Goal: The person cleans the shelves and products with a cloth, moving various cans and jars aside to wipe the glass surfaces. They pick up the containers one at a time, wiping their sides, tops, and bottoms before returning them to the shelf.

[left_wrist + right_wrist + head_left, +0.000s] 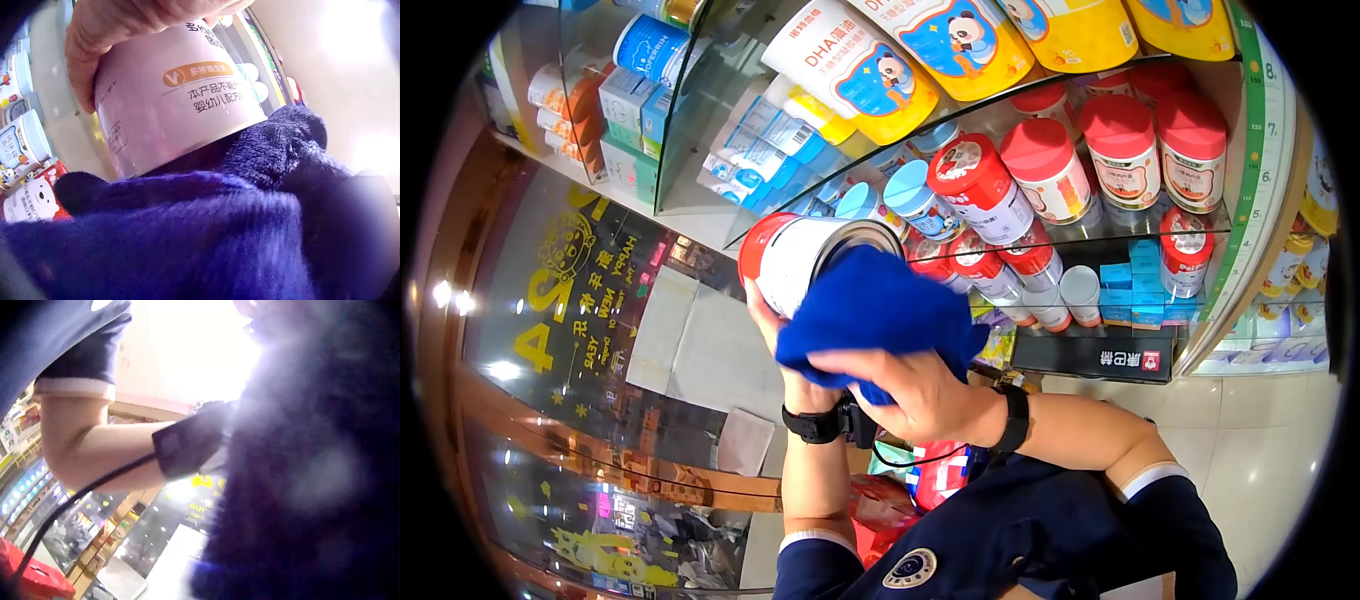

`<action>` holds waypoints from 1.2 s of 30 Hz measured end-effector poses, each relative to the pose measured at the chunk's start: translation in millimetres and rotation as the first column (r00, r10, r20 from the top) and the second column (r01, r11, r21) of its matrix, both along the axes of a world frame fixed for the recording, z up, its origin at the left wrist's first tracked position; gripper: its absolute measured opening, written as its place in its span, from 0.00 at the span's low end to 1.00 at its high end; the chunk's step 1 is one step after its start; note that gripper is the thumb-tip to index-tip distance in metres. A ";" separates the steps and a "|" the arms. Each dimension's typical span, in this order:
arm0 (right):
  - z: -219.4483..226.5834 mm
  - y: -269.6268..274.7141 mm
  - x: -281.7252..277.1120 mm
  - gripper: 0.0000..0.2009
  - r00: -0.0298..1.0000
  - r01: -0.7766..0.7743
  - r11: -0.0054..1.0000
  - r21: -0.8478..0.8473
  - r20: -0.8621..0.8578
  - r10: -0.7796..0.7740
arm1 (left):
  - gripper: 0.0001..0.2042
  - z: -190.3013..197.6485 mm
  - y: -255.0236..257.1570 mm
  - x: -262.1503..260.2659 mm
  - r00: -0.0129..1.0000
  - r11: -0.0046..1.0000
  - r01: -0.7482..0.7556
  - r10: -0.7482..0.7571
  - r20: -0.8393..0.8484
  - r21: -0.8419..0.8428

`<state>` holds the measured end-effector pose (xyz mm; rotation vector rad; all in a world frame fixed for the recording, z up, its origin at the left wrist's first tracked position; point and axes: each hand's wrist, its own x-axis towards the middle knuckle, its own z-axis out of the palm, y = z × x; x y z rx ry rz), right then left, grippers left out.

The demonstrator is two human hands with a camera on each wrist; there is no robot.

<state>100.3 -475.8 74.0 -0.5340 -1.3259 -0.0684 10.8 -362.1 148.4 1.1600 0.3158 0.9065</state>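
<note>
Overhead, the left hand (772,322) grips a cylindrical metal can (800,255); the right hand (910,385) clutches a fluffy blue cloth (870,305). Only the left wrist view shows the can's printed label (200,81).

My blue cloth (870,315) covers the open end of the tin (800,262) and most of my left hand (772,325) in the head view, so I cannot tell how those fingers lie there; in the left wrist view the top edge cuts that hand off and only part of the tin's print shows above the cloth. In the right wrist view the cloth is a dark blur against glare, and my right hand is hidden behind it. The small print on the shelf tins (1050,180) is too small to read.
</note>
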 end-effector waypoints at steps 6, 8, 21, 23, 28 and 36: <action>-34.1 -0.8 14.0 0.31 0.943 0.301 0.954 0.004 0.150 -0.299 | 0.31 -0.9 -8.9 5.3 0.970 0.976 -0.213 0.217 0.109 -0.051; -30.6 -1.6 21.8 0.26 0.933 0.355 0.932 -0.079 0.090 -0.348 | 0.32 -10.4 5.5 -0.6 0.980 0.989 0.004 0.026 0.197 -0.147; -36.6 -2.4 54.3 0.21 0.920 0.246 0.950 -0.193 -0.261 -0.292 | 0.34 -30.5 37.6 -12.2 0.947 0.950 0.186 -0.107 0.301 -0.249; -37.7 -1.1 53.5 0.21 0.921 0.235 0.950 -0.204 -0.267 -0.285 | 0.33 -34.2 42.4 -13.9 0.955 0.962 0.147 -0.078 0.287 -0.230; -38.7 6.8 48.5 0.23 0.904 0.262 0.946 -0.189 -0.294 -0.309 | 0.33 -43.1 47.9 -16.3 0.960 0.969 0.096 -0.029 0.280 -0.229; -28.9 19.9 40.7 0.23 0.928 0.240 0.951 -0.194 -0.243 -0.283 | 0.34 -53.3 55.8 -15.7 0.955 0.968 0.086 -0.012 0.296 -0.237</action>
